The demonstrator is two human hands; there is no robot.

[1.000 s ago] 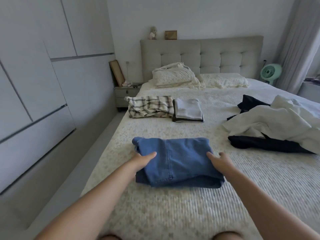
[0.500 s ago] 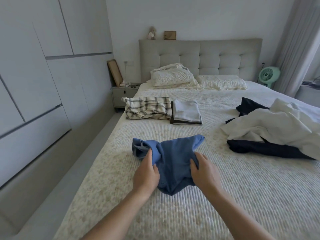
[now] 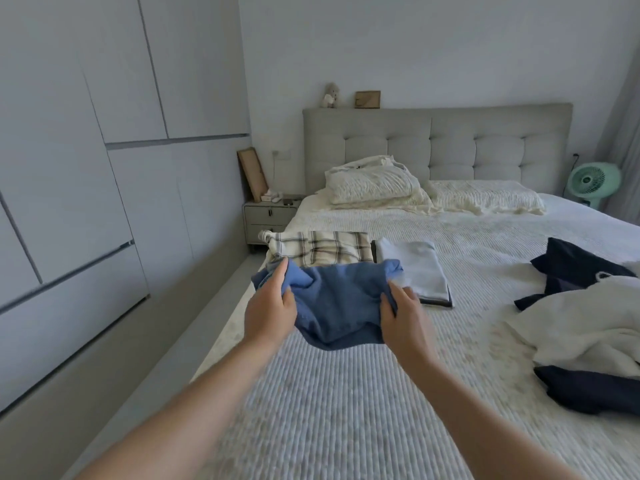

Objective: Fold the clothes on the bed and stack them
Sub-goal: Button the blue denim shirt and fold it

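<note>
Right now the folded blue garment [image 3: 337, 306] hangs between both hands above the bed [image 3: 346, 410]: the left hand [image 3: 273, 311] has its fingers curled round the left edge, and the right hand [image 3: 403, 315] pinches the right edge. It sags in the middle, just short of the plaid folded piece [image 3: 322, 251] and the pale folded stack [image 3: 414, 268] lying side by side further up the bed. To set it down well, I would keep both grips level so the fold does not slip open, lower it squarely onto one stack with edges matched, then let go and smooth it flat. A loose heap of white and dark clothes [image 3: 581, 327] waits to the right, unfolded.
</note>
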